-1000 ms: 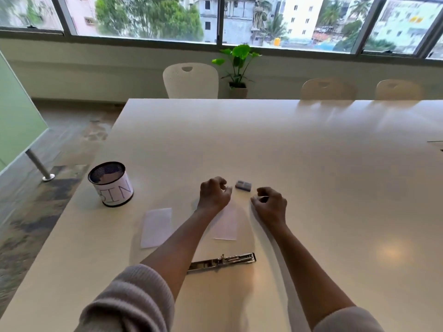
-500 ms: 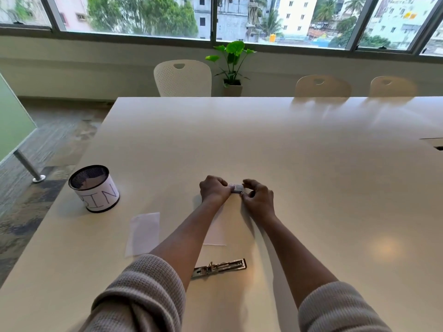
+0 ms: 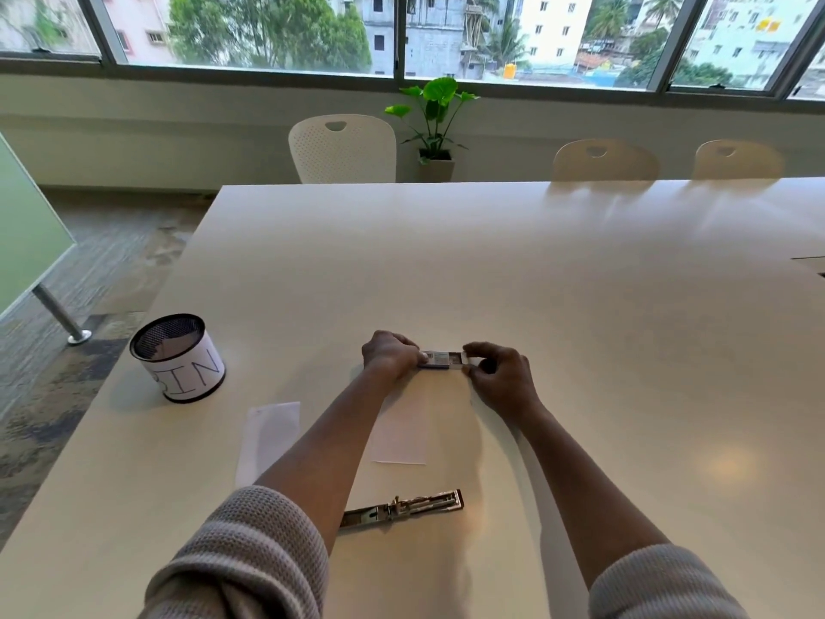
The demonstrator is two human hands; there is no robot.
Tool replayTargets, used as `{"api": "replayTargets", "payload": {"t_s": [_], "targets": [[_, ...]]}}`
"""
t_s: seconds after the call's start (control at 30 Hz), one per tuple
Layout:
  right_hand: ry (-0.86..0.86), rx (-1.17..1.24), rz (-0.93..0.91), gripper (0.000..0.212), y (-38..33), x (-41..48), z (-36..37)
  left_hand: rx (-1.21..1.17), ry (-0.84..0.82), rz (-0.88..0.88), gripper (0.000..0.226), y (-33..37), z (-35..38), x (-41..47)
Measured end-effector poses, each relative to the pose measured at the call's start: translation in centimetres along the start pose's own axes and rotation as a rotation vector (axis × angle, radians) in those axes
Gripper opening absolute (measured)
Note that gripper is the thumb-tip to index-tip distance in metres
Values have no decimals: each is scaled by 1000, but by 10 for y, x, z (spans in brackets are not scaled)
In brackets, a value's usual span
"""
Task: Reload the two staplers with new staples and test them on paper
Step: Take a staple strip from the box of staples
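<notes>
The left hand [image 3: 393, 356] and right hand [image 3: 502, 379] pinch opposite ends of what looks like a small staple box [image 3: 439, 359] on the desk [image 3: 580, 306]. An opened stapler [image 3: 402, 509] lies at its 6 o'clock, with a paper sheet [image 3: 399, 433] between.

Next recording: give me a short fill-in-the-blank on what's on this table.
The white label on the black mesh cup reads ____.
____ white paper sheets lie on the white table.
The left hand and right hand hold the small grey box; ____ hand holds the opened silver metal stapler.
Missing words: BIN; two; neither.
</notes>
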State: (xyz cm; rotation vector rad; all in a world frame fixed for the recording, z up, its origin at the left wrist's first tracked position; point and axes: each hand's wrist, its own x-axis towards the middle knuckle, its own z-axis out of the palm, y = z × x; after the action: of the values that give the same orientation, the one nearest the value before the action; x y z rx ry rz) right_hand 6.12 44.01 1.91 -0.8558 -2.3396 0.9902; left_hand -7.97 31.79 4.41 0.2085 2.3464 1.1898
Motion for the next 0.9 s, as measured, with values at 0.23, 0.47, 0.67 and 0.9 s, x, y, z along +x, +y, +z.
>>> {"api": "replayTargets", "payload": {"t_s": [0.23, 0.47, 0.67, 0.9], "targets": [[19, 22, 32, 9, -14, 3, 6, 8, 7, 13, 23, -1, 0, -1], [85, -45, 154, 14, -11, 10, 13, 13, 10, 32, 26, -2, 0, -3], [44, -136, 219, 16, -26, 18, 14, 9, 21, 37, 24, -2, 0, -3], [-45, -207, 239, 11, -34, 28, 12, 8, 20, 50, 24, -3, 0, -5]]}}
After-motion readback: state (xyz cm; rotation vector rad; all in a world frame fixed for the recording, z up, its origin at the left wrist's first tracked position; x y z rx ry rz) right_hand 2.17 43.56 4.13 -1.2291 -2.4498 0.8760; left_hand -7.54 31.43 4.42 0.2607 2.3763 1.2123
